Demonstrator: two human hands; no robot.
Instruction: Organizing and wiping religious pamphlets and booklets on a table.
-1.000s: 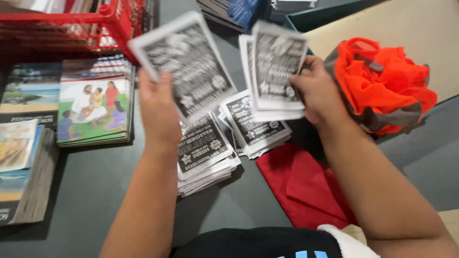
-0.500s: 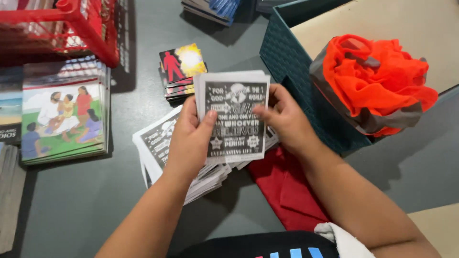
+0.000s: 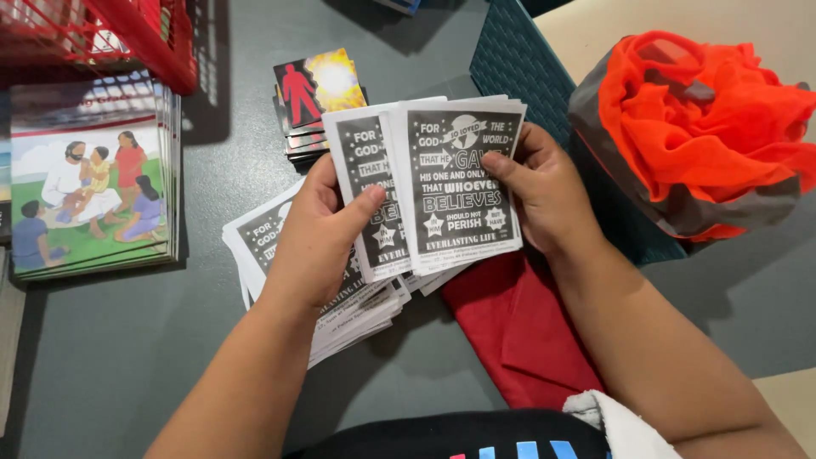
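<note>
- Two hands over a grey table (image 3: 110,357), both busy with black-and-white leaflets. Sweeping left to right now.
- Well out to the left of the left hand: a stack of picture booklets (image 3: 89,178) with a colourful scene of seated figures on the cover, lying flat, and a red wire basket (image 3: 127,34) beyond it at the far edge.
- Beyond the left hand's fingertips, a small pile of cards (image 3: 319,89) showing a red figure against a yellow burst, sitting apart from the hands.
- Left hand (image 3: 319,234) is clenched on a leaflet (image 3: 370,191), thumb pressed across its front, fingers behind; the sheet stands tilted up toward the camera.
- Directly under that hand and wrist, a loose stack of leaflets (image 3: 340,302) of the same kind lies fanned on the table.
- Right hand (image 3: 544,195) is gripping a second leaflet (image 3: 459,183), thumb on its right edge, fingers tucked behind; this sheet overlaps the front of the left hand's one.
- Beneath the right wrist, a red cloth (image 3: 518,331) lies flat, touching the leaflet stack's edge.
- Just behind the right hand, a dark teal woven box (image 3: 518,64).
- Off to the right of the right hand, a crumpled orange and grey vest (image 3: 697,127) heaped on the pale surface.
</note>
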